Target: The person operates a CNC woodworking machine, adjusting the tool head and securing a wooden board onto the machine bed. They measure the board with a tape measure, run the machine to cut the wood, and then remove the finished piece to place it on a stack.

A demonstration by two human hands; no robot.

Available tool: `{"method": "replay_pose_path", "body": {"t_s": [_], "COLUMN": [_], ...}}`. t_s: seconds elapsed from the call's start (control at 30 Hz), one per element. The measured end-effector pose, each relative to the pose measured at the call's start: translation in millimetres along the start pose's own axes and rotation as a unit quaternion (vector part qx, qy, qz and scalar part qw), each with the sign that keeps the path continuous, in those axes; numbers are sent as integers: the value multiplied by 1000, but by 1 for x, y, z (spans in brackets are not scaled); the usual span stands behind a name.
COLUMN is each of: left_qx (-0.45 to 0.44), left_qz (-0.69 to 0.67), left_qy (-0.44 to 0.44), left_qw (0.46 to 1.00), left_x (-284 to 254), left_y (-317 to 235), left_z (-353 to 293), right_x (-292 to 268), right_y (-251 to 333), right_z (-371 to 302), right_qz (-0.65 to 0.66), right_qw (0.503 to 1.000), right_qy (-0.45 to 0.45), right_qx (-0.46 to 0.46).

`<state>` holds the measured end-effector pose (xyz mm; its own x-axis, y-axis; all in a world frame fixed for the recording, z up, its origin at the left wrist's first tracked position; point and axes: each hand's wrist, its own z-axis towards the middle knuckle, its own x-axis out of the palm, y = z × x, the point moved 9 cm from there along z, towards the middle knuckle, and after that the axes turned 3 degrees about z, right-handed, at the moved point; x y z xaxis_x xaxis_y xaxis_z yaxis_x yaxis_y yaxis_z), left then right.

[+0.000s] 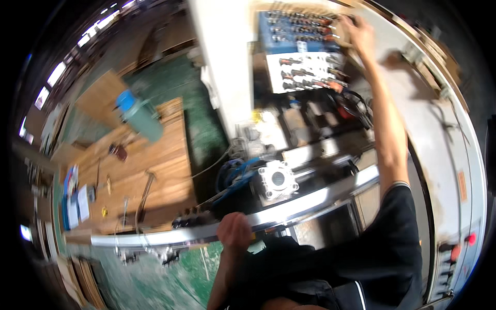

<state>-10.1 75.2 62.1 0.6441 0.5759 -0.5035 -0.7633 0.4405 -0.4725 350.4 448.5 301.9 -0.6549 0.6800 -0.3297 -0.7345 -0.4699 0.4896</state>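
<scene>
My right arm stretches to the far right, where my right hand (357, 35) is at the end of a blue rack (264, 39) holding rows of tool bits. Its fingers are curled at a small dark thing, too blurred to name. In front of the blue rack lies a white rack (274, 72) with more bits, some with orange-red parts. My left hand (234, 231) is closed in a fist by the metal rail (289, 209) near my body; what it holds, if anything, is hidden. A square white metal part with a round centre (278, 179) sits just beyond the rail.
Left is a wooden bench (165, 134) with a teal jug (139, 120) with a blue lid, a hammer (146, 194) and papers (78, 206). Blue hose (232, 181) coils beside the white part. A white post (219, 67) rises mid-view. A machine panel with red knobs (455, 252) stands right.
</scene>
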Motion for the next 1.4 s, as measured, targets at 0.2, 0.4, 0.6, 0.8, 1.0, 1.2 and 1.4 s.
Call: {"method": "replay_pose_path", "body": {"t_s": [0.2,0.4,0.6,0.8,1.0,1.2,1.4], "left_qx": [31,-62,-76,-395,-467,-516,-600], "left_qz": [-61,-182,-581,-736,-580,-477,-392], "left_qy": [47,114,364,470,543,563,540], "left_qw": [997,975,724,286,389,434,441], "left_x": [3,-21,5,18,32,66,106], "left_y": [-3,1,-45,-33,-21,-12,-13], "left_z": [3,3,-21,-182,-239,-278,-332], "right_x": [-94,-95,-67,-54,-125,-211,-180], "right_y": [70,210,283,273,236,99,-31], "right_z": [-15,-206,-395,-528,-563,-701,-832], "right_qz": [-26,63,77,111,54,-75,153], "right_qw": [988,990,911,811,832,738,568], "right_qy": [-27,109,352,388,296,315,211], "right_qx": [-153,-67,201,423,466,592,781]}}
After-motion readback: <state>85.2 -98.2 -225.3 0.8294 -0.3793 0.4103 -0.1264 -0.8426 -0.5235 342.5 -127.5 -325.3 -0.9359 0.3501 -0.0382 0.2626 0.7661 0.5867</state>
